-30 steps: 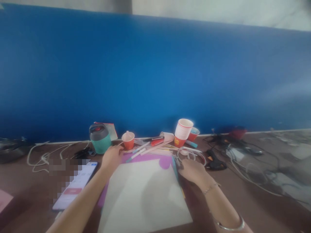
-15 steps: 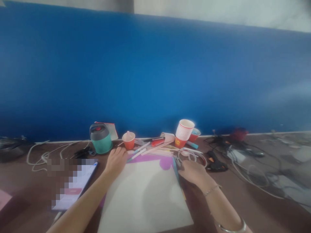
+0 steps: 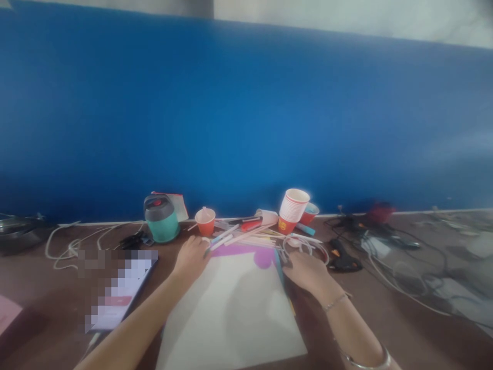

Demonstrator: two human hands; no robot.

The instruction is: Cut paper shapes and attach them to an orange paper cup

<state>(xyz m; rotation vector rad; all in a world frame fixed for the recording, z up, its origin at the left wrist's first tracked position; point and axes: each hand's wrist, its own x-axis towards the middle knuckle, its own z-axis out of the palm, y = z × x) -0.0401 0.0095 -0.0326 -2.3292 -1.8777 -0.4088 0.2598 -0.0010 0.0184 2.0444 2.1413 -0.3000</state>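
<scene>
A white sheet of paper (image 3: 215, 308) lies in front of me over purple paper (image 3: 264, 258), and a blue edge shows beneath on the right. My left hand (image 3: 191, 259) rests at the sheet's far left corner, fingers bent loosely beside the ends of some markers (image 3: 225, 237). At the far right edge of the stack, my right hand (image 3: 306, 270) lies low, next to a coil of white cable (image 3: 308, 246). Neither hand visibly lifts anything; the fingertips are partly hidden and blurred.
Behind the paper stand an orange paper cup (image 3: 205, 223), a stack of paper cups (image 3: 295, 208) and a green container (image 3: 162, 226). A phone (image 3: 123, 298) lies left. Right are a black glue gun (image 3: 344, 259) and tangled cables (image 3: 400, 288). A blue partition (image 3: 246, 113) rises behind.
My left hand has shifted right and inward along the paper's corner. The purple strip at the sheet's left side no longer shows. My right hand has barely moved.
</scene>
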